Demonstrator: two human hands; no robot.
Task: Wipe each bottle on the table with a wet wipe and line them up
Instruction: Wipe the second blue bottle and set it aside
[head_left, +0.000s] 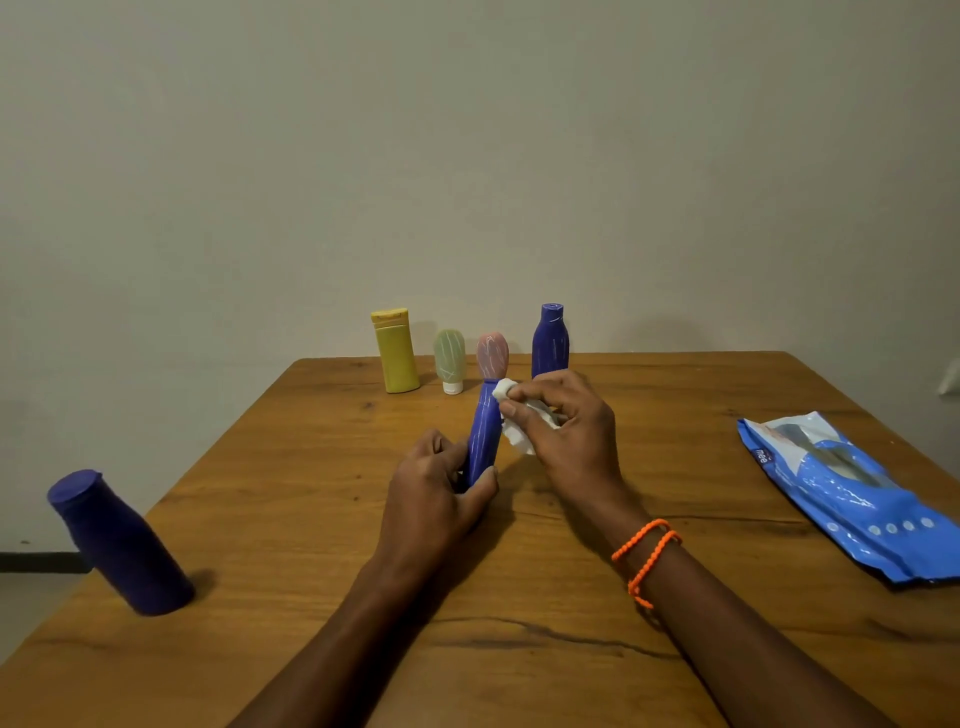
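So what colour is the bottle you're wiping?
Blue bottle, seen clearest in the head view.

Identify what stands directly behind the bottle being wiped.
A pink tube stands behind the held blue bottle, in the back row. Its lower end is covered by that bottle and the wet wipe.
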